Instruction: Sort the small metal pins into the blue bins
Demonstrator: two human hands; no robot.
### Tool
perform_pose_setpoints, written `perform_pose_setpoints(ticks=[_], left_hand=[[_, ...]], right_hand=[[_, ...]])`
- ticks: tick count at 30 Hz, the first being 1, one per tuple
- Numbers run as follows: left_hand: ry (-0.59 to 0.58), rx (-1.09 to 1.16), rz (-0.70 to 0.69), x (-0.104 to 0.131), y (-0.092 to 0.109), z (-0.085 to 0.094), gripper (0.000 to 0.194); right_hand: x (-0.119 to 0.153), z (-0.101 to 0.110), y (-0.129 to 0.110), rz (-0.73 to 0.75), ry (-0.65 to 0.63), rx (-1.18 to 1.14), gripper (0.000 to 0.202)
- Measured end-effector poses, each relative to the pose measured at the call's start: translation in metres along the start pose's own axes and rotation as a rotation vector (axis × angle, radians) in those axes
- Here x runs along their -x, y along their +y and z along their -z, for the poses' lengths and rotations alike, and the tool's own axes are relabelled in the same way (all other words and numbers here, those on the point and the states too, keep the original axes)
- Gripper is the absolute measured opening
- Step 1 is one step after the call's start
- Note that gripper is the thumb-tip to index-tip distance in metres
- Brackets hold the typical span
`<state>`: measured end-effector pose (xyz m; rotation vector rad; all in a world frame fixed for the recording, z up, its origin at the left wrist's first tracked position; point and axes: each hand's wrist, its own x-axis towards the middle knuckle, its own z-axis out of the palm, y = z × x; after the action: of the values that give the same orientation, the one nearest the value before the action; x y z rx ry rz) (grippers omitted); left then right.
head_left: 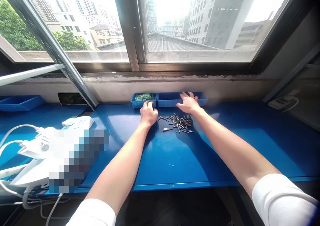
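On the blue tabletop lies a loose pile of thin dark metal pins [178, 123], possibly blind rivets. My left hand [149, 114] is left of the pile, its fingers curled in front of a small blue bin [136, 103] that holds green plastic packets [145, 96]. Whatever its fingertips may hold is hidden. Fingers spread, my right hand [189, 103] reaches over the front rim of a long blue bin [167, 103] behind the pile. That bin's inside is partly covered by the hand.
White power strips with plugs and cables [37, 146] crowd the left side, beside a pixelated patch. A metal shelf post [75, 75] slants at the left. Another blue bin [27, 103] and a dark phone-like slab [71, 98] are near the wall. A window [135, 29] is behind.
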<state>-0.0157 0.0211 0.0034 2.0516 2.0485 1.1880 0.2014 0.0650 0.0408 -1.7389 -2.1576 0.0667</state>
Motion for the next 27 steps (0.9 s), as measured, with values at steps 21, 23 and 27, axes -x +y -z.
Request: perform_pose_setpoints(ticks=[21,23,27], left_hand=[[-0.183,0.036,0.139,-0.01,-0.012,0.002,0.065],[-0.202,0.016,0.136,-0.011,-0.012,0.003,0.065],[-0.176,-0.029,0.1,-0.011,-0.011,0.009,0.062]], right_hand=[[0.025,-0.03,0.056,-0.201,0.141,-0.293,0.077],[0.026,-0.029,0.059,-0.188,0.101,-0.306,0.08],[0.032,-0.023,0.053,-0.172,0.145,-0.271,0.08]])
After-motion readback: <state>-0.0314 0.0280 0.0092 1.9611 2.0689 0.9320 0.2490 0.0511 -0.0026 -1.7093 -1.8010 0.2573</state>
